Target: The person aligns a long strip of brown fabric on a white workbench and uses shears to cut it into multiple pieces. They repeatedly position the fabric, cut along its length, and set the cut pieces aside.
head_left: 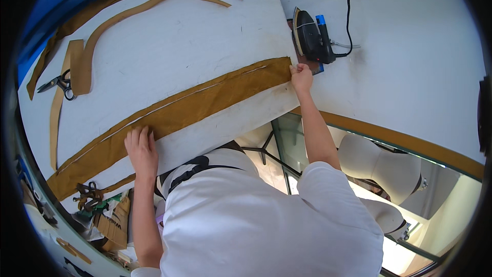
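Head view: right hand (303,77) pinches the end of a long mustard-brown cloth strip (218,98), left hand (141,150) sits bent-fingered on it (can't tell if gripping), probably so it lies flat.

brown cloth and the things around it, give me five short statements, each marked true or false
1. The left hand touches the brown cloth. True.
2. The iron lies on the brown cloth's left end. False: it is off the cloth, beyond the right end.
3. The right hand holds the iron. False: it is at the cloth's right end.
4. The black scissors at upper left lie across a tan strip. True.
5. Those black scissors are left of the iron. True.
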The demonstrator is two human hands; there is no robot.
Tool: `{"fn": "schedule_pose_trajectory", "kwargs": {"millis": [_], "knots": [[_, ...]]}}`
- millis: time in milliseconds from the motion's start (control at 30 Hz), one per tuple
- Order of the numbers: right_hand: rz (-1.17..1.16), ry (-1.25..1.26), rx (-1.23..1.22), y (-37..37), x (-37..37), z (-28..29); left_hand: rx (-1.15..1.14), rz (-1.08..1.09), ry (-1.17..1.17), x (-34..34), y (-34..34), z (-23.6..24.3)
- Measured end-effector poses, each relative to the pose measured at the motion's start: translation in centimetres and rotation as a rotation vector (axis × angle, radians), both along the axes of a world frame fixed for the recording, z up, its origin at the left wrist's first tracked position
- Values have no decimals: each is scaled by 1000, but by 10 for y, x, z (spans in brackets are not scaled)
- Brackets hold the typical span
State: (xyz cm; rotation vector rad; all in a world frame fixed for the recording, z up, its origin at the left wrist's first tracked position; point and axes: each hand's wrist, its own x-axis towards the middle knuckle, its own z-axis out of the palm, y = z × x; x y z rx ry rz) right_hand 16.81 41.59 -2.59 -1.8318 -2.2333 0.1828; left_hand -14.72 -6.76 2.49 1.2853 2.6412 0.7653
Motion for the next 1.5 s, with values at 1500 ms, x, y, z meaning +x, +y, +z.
{"fn": "schedule_pose_trajectory", "kwargs": {"millis": [1500], "knots": [[255, 65, -171, -6, -12, 23, -319, -305, 209, -20, -44, 22]]}}
